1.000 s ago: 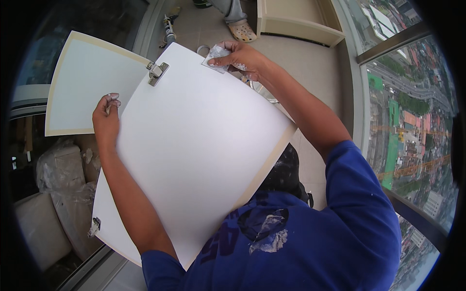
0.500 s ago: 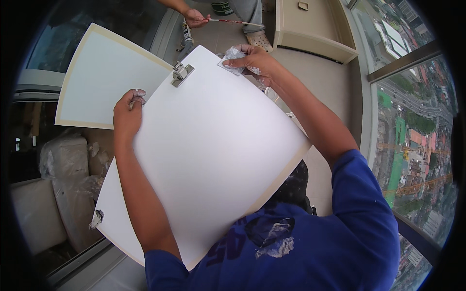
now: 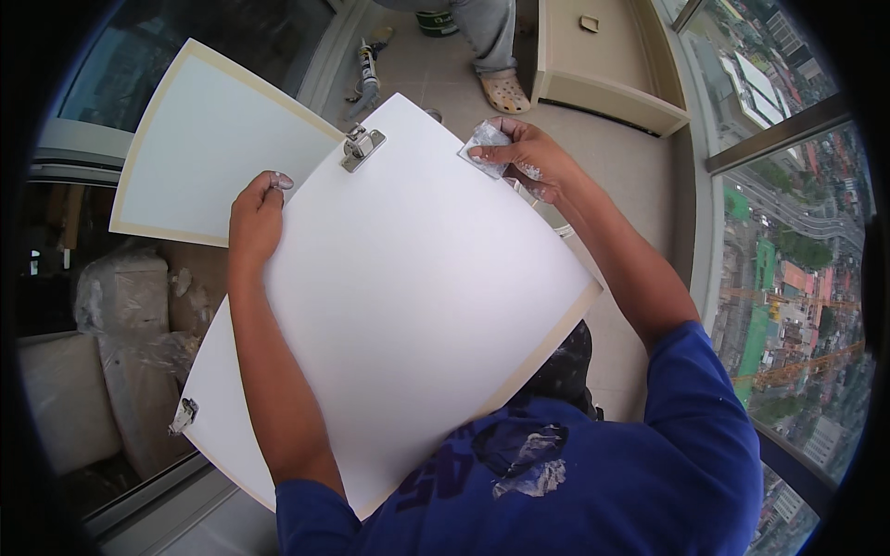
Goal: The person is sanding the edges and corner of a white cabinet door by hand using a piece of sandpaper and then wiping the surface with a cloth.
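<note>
Whitish pad: the folded, powder-smeared pad [image 3: 484, 148] sits on the upper right edge of your panel, farther from the top corner than a moment ago.
Right hand: your right hand [image 3: 533, 159] pinches that pad, thumb on the near face and fingers behind it; hand and pad shift together.
What it means: you seem to be working along this edge rather than staying at the corner; whether the pad presses on the edge or just overhangs it, I cannot tell.
White panel: your large white panel [image 3: 408, 278] lies tilted before you, its lower end by your blue shirt [image 3: 556, 491], a tan band [image 3: 552, 347] along its lower right edge.
Left hand: your left hand [image 3: 257, 218] keeps its place beside the panel's left edge, fingers curled, whitish dust on the tips; I cannot tell whether they grip anything.
Hinges: the upper hinge [image 3: 362, 148] sits between your hands near the top corner, the lower hinge [image 3: 188, 417] at the far left; your pad is clear of both.
Second panel: another tan-edged panel [image 3: 213, 139] shows behind, beyond your left hand.
Co-worker: the hand with a thin stick is gone from view; a leg [image 3: 491, 37] and a clog [image 3: 505, 93] remain, well apart from your panel.
</note>
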